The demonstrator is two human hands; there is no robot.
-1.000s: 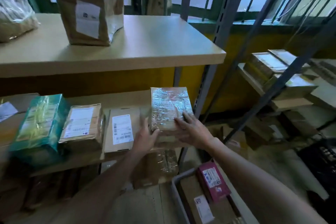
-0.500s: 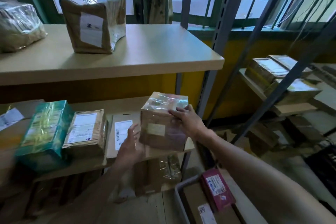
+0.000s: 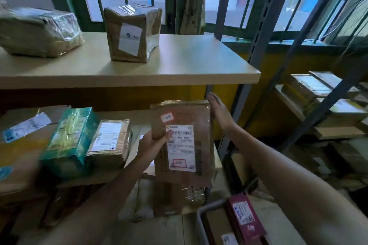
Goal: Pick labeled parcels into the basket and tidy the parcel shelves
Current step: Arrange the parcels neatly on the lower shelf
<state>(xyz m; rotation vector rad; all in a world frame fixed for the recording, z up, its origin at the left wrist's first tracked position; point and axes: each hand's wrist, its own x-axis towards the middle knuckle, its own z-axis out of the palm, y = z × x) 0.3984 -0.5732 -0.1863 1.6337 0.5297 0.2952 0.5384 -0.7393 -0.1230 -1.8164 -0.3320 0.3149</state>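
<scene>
The brown parcel (image 3: pixel 185 117) is held on end above and left of the basket (image 3: pixel 201 213), its label (image 3: pixel 181 151) facing the person, probably for reading. The left hand (image 3: pixel 152 146) grips its left edge, thumb on the label. The right hand (image 3: pixel 219 112), fingers straight, steadies the top corner.

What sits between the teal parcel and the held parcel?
Head view: a brown labelled box beside the teal parcel, then the left hand gripping the held parcel at its edge.
</scene>
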